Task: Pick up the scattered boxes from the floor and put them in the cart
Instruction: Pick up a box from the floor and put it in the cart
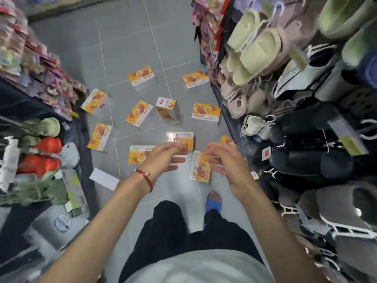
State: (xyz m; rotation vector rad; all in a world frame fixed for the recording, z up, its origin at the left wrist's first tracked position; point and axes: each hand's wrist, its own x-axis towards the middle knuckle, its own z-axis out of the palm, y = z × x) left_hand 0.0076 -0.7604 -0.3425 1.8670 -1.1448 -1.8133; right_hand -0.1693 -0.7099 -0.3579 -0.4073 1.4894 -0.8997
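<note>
Shop aisle: hung slippers (pixel 257 50) with tags, packed merchandise racks (pixel 36 64).

Boxes (pixel 139 113) lie scattered on the floor (pixel 126 48) from my ten to two o'clock, the nearest at twelve beneath my left hand (pixel 163 160) and right hand (pixel 226 160). Plush toys (pixel 47 148) sit at nine o'clock, and slippers (pixel 255 50) hang at three.

Both arms outstretched, left hand (pixel 167 158) and right hand (pixel 224 160) empty (fingers relaxed)

Bright even light, glare on wrapped boxes (pixel 179 137), edges warped and smeared.
</note>
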